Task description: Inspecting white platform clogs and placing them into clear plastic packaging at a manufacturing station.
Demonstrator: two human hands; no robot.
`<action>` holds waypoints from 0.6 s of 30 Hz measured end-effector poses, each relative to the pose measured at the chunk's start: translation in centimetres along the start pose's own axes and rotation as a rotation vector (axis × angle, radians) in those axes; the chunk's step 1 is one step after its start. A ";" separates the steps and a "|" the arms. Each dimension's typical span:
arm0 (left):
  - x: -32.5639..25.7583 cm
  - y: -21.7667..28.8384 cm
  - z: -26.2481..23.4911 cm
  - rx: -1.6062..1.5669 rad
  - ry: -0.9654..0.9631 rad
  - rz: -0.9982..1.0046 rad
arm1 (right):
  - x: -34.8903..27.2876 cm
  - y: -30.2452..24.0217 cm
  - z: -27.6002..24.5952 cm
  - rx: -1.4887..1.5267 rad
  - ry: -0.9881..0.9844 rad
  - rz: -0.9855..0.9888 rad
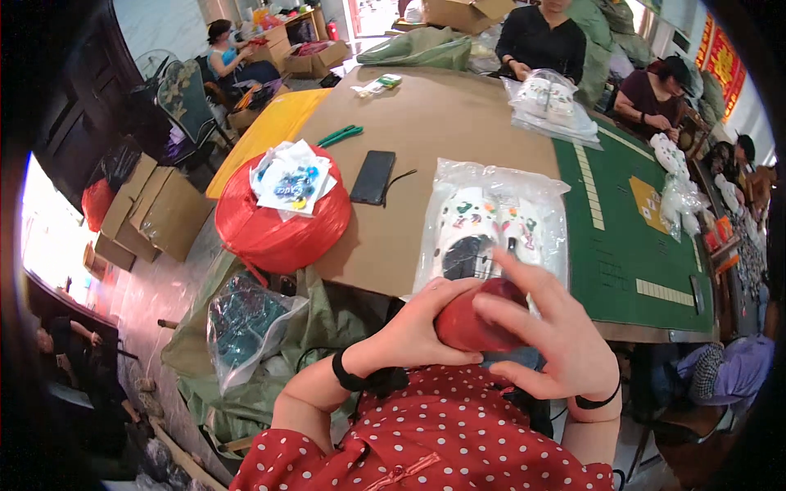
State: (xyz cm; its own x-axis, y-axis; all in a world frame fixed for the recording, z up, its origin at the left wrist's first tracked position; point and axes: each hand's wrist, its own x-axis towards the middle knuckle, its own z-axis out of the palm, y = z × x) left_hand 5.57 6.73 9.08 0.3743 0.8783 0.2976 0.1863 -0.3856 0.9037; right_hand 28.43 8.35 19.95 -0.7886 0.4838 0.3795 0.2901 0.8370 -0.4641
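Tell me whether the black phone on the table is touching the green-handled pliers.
Apart. The head view shows the black phone lying flat with a strip of bare brown tabletop between it and the green-handled pliers, which lie farther from the person.

Red rounded object, mostly covered by the left hand and right hand, kind not discernible. Behind it, a bagged pair of white clogs (heels masked by the fingers); charm details too small to resolve.

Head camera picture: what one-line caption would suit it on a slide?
Both hands, left hand and right hand, cup a red round object above a bagged pair of white clogs on a cardboard-covered table.
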 end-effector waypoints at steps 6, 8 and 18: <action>-0.5 0.1 -0.5 -0.110 -0.120 -0.100 | 0.6 0.5 0.2 0.037 -0.108 0.048; -0.5 0.1 -0.8 -0.216 -0.191 -0.137 | 0.6 1.3 -0.3 0.149 -0.196 -0.121; -0.3 1.2 -0.7 -0.143 -0.222 -0.098 | 0.1 -1.3 0.0 -0.171 0.018 0.126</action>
State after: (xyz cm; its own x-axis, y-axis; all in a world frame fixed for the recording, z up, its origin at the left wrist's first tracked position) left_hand 5.07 6.20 10.32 0.5535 0.8200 0.1460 0.1076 -0.2443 0.9637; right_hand 27.96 7.35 20.60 -0.7309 0.5906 0.3420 0.4748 0.8000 -0.3667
